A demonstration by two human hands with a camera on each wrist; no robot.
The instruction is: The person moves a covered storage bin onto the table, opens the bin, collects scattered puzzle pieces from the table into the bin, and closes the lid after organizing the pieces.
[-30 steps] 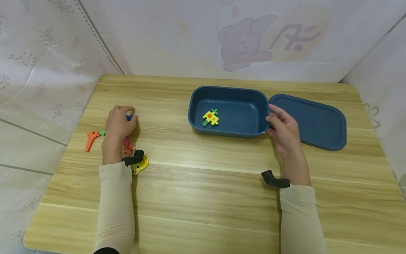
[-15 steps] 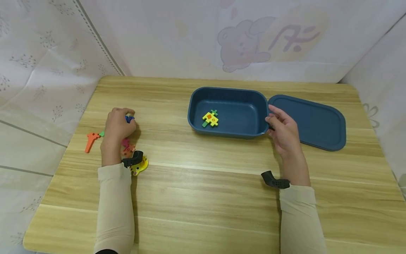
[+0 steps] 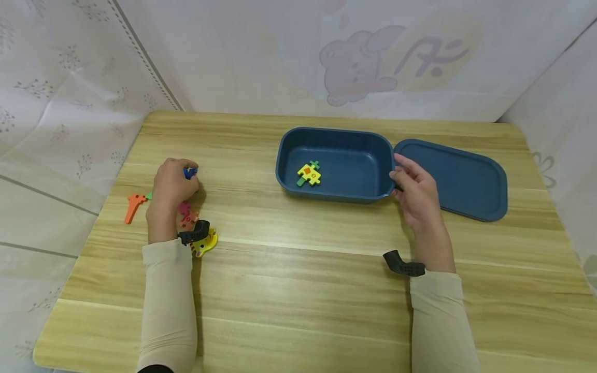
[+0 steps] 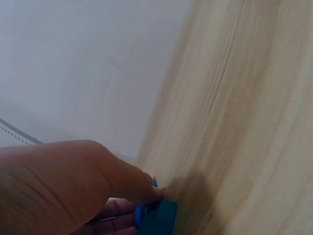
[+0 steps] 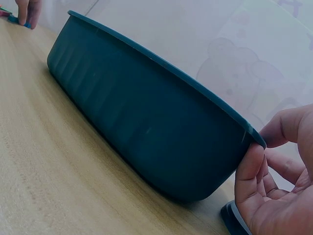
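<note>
My left hand [image 3: 170, 181] pinches a small blue puzzle piece [image 3: 189, 172] at the left of the table. In the left wrist view the blue piece sits between thumb and fingers, low over the wood; whether it touches the table I cannot tell. My right hand [image 3: 416, 194] grips the right end of a dark blue box [image 3: 333, 197] by its rim, thumb and fingers on either side of it. Inside the box, toward its left end, lies a yellow puzzle piece [image 3: 312, 176] with green pieces at its edges.
Beside the left hand lie an orange piece [image 3: 133, 208], a pink piece [image 3: 184, 208], a reddish-orange piece [image 3: 188, 221] and a yellow animal-face piece [image 3: 205, 244], partly covered by the wrist camera. A dark blue lid [image 3: 459, 181] rests right of the box.
The blue piece shows a little more between the left fingers, which have shifted slightly. The right hand and the box stay practically where they were.
</note>
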